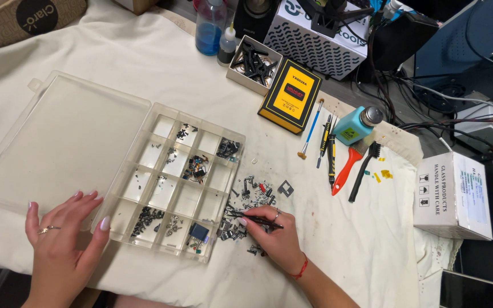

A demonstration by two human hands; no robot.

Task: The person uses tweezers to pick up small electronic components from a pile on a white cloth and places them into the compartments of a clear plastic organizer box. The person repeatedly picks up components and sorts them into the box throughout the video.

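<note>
Right hand [275, 234]: closed on black tweezers [255, 218], tips in a pile of small parts [246, 202] on the white cloth [343, 239], just right of the clear organizer box [175, 182]. Left hand [64, 234]: fingers spread flat, holding nothing, resting at the box's near-left corner by the open lid [58, 140]. Pile lies directly under the right hand, well apart from the left, the box between them.

Workbench covered by a cream cloth [144, 68], creased and a bit stained near the right edge. Cardboard box [24, 17] at top left corner. Behind the bench: black speaker [255, 17], white patterned box [315, 40], tangle of dark cables [429, 97] (running off right), blue-grey equipment casing [463, 40]. White carton [452, 194] at right. Light even, soft shadows.
</note>
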